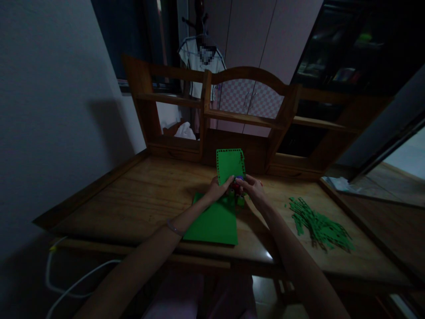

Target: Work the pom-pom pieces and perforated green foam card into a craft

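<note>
My left hand pinches the lower edge of a green sheet, which stands tilted up above the table. Small dark holes run along the sheet's left, top and right edges. Closed around a small purple and red craft punch, my right hand meets the sheet's lower right corner. The fingers partly hide the punch. Below both hands lies a larger stack of green paper. Small green pieces show just under the punch; their exact form is too dark to tell.
A heap of green paper scraps lies on the right of the wooden table. Along the back rises a wooden shelf frame. A raised wooden edge bounds the right side. White cables hang at lower left.
</note>
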Demonstrator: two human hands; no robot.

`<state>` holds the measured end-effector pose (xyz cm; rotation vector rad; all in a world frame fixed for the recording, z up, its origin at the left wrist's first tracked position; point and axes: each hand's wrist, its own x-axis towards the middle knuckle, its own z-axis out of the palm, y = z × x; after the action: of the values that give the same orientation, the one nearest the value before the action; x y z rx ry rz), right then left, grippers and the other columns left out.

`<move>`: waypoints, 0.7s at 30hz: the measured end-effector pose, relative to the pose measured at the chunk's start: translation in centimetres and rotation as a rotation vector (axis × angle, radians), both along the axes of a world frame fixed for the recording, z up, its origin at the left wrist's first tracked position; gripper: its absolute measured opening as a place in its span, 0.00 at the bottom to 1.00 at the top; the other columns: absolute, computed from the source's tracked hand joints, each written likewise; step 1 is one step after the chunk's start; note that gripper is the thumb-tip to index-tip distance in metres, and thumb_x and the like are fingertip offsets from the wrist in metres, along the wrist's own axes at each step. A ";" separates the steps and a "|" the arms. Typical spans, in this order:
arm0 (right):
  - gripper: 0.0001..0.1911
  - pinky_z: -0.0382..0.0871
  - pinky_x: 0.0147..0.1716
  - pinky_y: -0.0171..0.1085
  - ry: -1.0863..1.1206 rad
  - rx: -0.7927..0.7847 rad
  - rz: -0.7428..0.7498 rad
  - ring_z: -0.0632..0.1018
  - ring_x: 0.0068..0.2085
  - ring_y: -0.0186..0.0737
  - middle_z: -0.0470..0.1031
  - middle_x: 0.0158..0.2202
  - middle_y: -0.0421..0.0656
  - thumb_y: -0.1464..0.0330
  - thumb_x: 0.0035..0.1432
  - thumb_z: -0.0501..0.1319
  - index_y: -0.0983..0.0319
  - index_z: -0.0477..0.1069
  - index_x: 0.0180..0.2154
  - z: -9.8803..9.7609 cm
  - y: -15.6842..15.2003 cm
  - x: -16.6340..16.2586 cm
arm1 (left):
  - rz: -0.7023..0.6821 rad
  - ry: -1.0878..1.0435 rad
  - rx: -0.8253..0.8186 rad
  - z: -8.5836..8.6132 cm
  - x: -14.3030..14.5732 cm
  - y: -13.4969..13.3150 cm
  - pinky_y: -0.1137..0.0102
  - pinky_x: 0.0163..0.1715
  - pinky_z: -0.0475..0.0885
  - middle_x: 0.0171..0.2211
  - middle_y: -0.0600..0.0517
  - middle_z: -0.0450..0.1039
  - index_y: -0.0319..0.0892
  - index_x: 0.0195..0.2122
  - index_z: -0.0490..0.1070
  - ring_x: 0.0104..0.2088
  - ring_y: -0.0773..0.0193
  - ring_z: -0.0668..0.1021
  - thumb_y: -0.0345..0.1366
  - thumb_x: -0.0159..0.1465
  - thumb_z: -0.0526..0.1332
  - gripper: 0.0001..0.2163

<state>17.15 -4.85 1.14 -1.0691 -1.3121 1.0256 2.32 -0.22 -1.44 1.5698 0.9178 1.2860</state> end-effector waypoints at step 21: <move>0.17 0.69 0.29 0.33 0.178 -0.097 -0.029 0.75 0.30 0.36 0.77 0.33 0.41 0.56 0.46 0.67 0.60 0.75 0.36 -0.2 0.6 0.3 | 0.136 -0.057 0.083 0.4 -0.3 0.2 0.68 0.38 0.72 0.35 0.47 0.77 0.39 0.35 0.75 0.37 0.58 0.78 0.48 0.60 0.58 0.16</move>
<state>17.40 -4.27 0.95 -1.0406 -1.1108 1.1449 2.03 -0.05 -1.07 1.5474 0.9595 1.4736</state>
